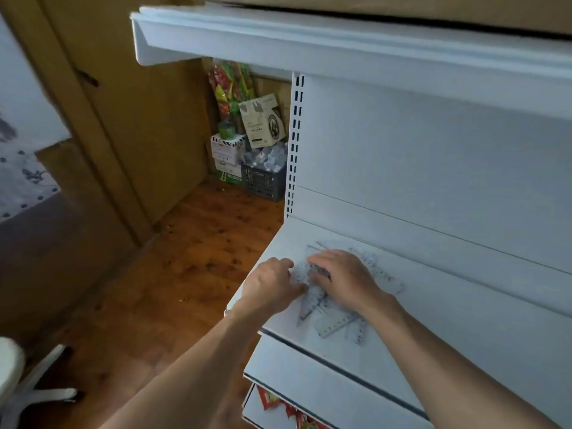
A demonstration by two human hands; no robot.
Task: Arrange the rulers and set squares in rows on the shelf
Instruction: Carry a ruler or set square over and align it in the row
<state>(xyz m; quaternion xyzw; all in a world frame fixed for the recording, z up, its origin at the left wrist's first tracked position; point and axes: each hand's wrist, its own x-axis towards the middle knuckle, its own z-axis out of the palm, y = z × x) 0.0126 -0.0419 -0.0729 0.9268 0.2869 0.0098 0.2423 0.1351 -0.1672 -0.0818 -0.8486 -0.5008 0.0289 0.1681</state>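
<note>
Left hand (272, 283) grips set square (310, 306), tip frontward

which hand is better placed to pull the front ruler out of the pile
The right hand, probably. It rests flat on the pile, and the front ruler lies just beside its wrist. The left hand sits at the pile's left edge, farther from it.

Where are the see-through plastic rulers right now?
The pile of clear plastic rulers and set squares lies low in the head view, at the left end of the white metal shelf, partly under the left hand and right hand.
</note>
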